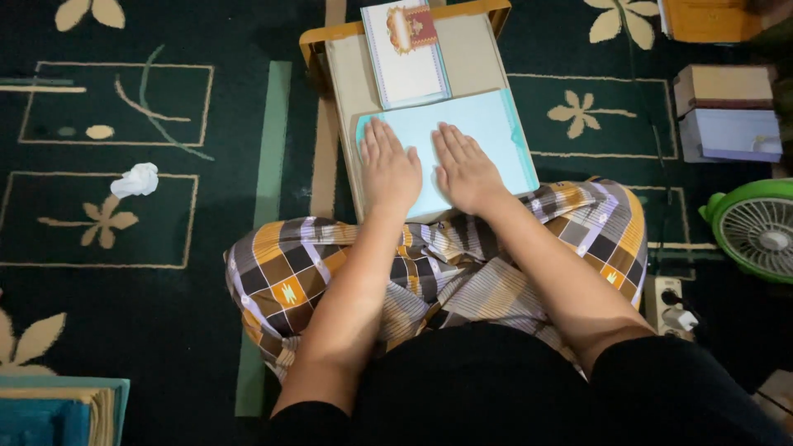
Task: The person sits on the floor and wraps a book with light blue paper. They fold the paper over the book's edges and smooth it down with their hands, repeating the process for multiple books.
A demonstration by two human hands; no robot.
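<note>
1. Carpet (206, 289) on our left holds only a crumpled tissue (135, 179), so there is open room there.
2. Our left hand (388, 169) and right hand (464, 169) lie flat, fingers spread, grasping nothing, on the pale blue sheet (487, 132) atop the small wooden table (347, 83); even pressure would keep it flat.
3. The sheet's right edge overhangs the table; boxes (727, 111) and a fan (756, 227) crowd the right.

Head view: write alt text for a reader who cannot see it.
Both hands, left hand and right hand, press flat on a pale blue sheet atop a small wooden desk. The person sits cross-legged on a dark green carpet.
</note>
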